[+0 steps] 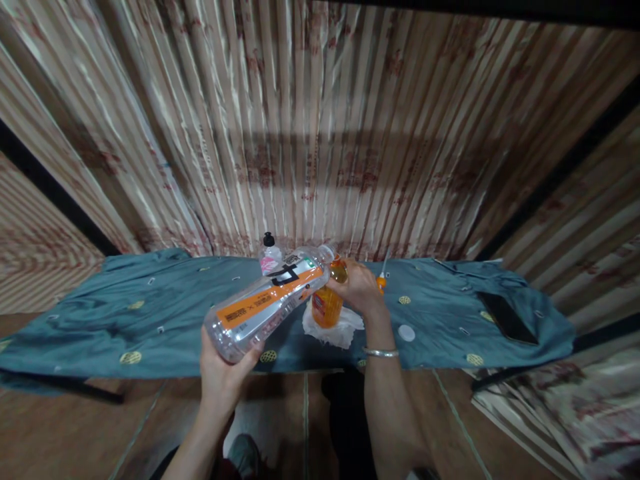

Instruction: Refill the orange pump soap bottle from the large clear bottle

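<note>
My left hand (225, 367) is wrapped round the base of a large clear plastic bottle (275, 300) with an orange and silver label. This bottle is tilted, its mouth up and to the right, close to the top of an orange bottle (327, 308). My right hand (357, 287) closes round the upper part of the orange bottle, which stands on a crumpled white tissue (330, 337). Whether the two bottle mouths touch cannot be made out. The fingertips of my right hand are partly hidden.
Behind the clear bottle stands a small bottle with a black cap (269, 240). An orange piece with a thin tube (381, 283) lies right of my right hand, near a white disc (407, 332). A dark phone (506, 317) rests on the teal cloth (165, 327); curtains (310, 133) hang behind.
</note>
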Tool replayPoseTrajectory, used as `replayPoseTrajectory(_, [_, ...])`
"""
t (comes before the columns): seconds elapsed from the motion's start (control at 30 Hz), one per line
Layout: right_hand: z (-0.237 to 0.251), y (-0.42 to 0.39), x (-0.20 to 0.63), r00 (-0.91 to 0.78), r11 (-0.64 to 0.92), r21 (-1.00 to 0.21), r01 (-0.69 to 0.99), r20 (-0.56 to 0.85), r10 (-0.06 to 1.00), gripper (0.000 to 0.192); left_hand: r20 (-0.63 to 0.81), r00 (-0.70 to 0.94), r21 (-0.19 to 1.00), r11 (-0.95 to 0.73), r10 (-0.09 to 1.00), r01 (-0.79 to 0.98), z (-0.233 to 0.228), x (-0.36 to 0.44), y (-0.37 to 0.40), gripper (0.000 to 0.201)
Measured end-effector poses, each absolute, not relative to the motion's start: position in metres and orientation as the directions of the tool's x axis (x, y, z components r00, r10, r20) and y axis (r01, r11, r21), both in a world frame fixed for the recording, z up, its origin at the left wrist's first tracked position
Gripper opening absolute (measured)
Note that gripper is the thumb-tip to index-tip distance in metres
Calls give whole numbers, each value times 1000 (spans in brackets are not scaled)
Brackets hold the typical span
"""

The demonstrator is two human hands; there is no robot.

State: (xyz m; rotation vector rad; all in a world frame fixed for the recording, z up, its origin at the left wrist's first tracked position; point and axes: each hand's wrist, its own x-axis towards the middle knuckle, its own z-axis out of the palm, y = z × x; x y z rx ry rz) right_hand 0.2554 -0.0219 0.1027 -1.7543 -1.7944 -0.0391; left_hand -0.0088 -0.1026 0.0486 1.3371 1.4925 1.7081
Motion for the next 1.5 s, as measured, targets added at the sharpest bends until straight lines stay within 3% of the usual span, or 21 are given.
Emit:
replayPoseTrajectory(0.2, [113,-20,260,42,108,-363,926,382,923,28,284,-314,951,-223,906,216,56,-13,-104,84])
replayPoseTrajectory(0.37, [117,-16,263,23,99,-327,940,347,938,30,300,-388,951,-243,871,189,60,-5,-110,84])
replayPoseTrajectory(0.57, [109,-16,264,17,136,-357,924,395,918,28,309,-367,950,-265,877,165,65,0,-112,66])
replayPoseTrajectory(0.97, [105,-19,265,-6,197,-419,886,416,909,20,331,-289,927,-251,898,279,58,-21,-106,62])
replayPoseTrajectory(1.17, [101,-17,265,-30,221,-371,902,457,889,26,369,-336,918,-285,866,274,73,-8,-108,50])
replayPoseTrajectory(1.5, [102,-21,262,-18,205,-348,915,470,882,23,368,-329,920,-289,870,266,66,-13,-110,53])
